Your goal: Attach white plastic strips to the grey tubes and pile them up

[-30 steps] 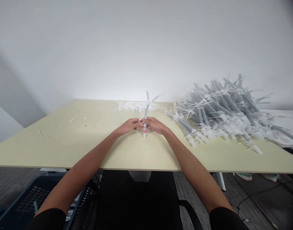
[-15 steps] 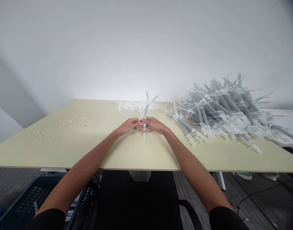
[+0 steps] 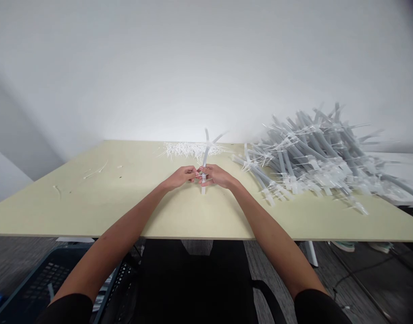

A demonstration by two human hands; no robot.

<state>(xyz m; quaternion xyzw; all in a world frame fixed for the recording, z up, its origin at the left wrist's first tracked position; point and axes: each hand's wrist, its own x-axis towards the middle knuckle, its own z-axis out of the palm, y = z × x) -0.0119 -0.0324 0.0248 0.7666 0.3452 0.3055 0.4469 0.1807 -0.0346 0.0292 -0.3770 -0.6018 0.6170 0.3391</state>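
In the head view, the right hand (image 3: 219,176) has its fingers and thumb wrapped around the lower part of a grey branched tube (image 3: 205,155), which stands roughly upright between the two hands, over the tabletop (image 3: 206,220); whether its foot touches the surface I cannot tell. The left hand (image 3: 181,177) has its fingertips drawn together at the tube's left side, and whether they pinch something thin there is too small to tell. Below and well to the left of the grip, under the near edge of the table, sits a dark blue plastic basket (image 3: 54,272) with perforated walls, partly hidden by the left forearm (image 3: 125,225); in it show a short pale tube piece (image 3: 50,290) and some glossy whitish pieces (image 3: 100,298), mostly covered. The held tube is smooth and slightly curved, forking above the grip into two thinner branches, with a translucent connector (image 3: 203,190) below the fingers. Just behind the grip lies a tangled heap of thin white cable ties (image 3: 182,150), stiff and straight; a few loose ties (image 3: 97,171) lie well to the left. To the right rises a large pile of similar tubes (image 3: 310,144), matte grey, with clear plastic ends and spiky tie tails. The tabletop is smooth and pale yellow, and behind it stands a plain white wall (image 3: 206,67)
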